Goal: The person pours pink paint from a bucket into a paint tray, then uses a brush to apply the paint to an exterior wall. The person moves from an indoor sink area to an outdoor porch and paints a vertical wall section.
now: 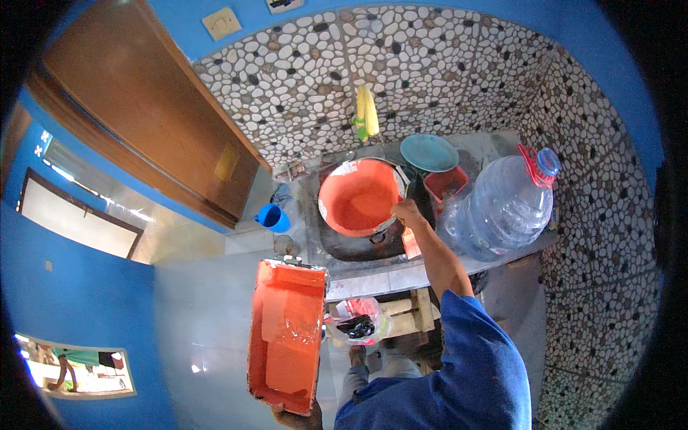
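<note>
My left hand [297, 417] grips the near end of a rectangular paint tray [259, 337], whose inside is coated in wet orange paint. The tray is held up over the floor, left of the counter. At the sink, my right hand [406, 211] is closed on the right rim of a round paint bucket [351, 195]. Orange paint lines the bucket, and white smears mark its edge. It sits in the dark sink basin [330, 247] with its mouth facing me. Just below my right hand is an orange-and-white piece [411, 244] that I cannot make out.
A big clear water bottle [505, 204] stands right on the counter, beside a red container [446, 184] and a teal plate [428, 153]. A blue mug [272, 217] is left of the sink. Below are a plastic bag [358, 322] and a wooden stool [412, 315]. A door [143, 93] is left.
</note>
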{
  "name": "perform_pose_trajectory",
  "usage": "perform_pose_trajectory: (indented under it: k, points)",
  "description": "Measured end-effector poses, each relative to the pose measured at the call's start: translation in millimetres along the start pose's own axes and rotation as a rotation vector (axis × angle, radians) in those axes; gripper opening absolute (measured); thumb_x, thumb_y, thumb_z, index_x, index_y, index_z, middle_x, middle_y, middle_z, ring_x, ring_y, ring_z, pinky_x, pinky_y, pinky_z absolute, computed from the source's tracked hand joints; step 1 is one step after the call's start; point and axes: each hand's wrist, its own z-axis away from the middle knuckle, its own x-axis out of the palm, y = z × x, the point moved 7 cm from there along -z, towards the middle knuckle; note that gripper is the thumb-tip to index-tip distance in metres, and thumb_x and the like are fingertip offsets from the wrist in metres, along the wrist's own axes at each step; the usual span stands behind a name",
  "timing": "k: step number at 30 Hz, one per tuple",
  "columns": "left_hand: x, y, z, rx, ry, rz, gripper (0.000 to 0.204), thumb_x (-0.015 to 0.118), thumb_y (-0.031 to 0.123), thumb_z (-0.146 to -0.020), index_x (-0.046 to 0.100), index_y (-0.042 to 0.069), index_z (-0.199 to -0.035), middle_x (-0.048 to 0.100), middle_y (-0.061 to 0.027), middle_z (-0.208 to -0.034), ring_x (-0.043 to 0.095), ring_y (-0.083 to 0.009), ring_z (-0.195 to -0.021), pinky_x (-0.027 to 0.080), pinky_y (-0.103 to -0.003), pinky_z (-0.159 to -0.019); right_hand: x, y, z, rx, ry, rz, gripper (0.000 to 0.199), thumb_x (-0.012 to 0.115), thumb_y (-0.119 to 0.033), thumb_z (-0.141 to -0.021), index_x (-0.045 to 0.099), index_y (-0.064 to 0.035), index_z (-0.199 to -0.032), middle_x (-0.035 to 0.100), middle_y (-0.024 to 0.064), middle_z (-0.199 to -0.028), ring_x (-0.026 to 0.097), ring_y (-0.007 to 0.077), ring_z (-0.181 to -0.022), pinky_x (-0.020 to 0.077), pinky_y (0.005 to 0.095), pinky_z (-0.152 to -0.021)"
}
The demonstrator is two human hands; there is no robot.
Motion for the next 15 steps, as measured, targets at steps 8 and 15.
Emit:
perform_pose_trajectory:
  k: [8,15]
  points:
    - [-11.9,17.6,27.2,0.011,0.038,-0.018,0.091,0.063,0.039,-0.078,0.031,0.012,-0.159,0.040,-0.0161,-0.159,0.040,-0.0414,-0.144,0.032,-0.059,-0.120,-57.2,-96.2,37.3,0.751,0.093,-0.368,0.023,0.065,-0.021,-0.077,0.074,-0.0002,-0.073,0.072,0.0238,-0.074,0.076,0.0364,-0.078,0.0574,0.0448,-0.073]
    - [-9.4,47.7,20.6,-0.054,-0.067,-0.018,0.088,0.063,0.037,-0.078,0.033,0.012,-0.158,0.044,-0.0153,-0.156,0.043,-0.0397,-0.143,0.034,-0.061,-0.118,-152.9,-163.7,136.0,0.730,0.151,-0.529,0.030,0.072,-0.022,-0.078,0.060,-0.0039,-0.057,0.056,0.0024,-0.056,0.052,0.0138,-0.051,0.0384,0.0378,-0.047]
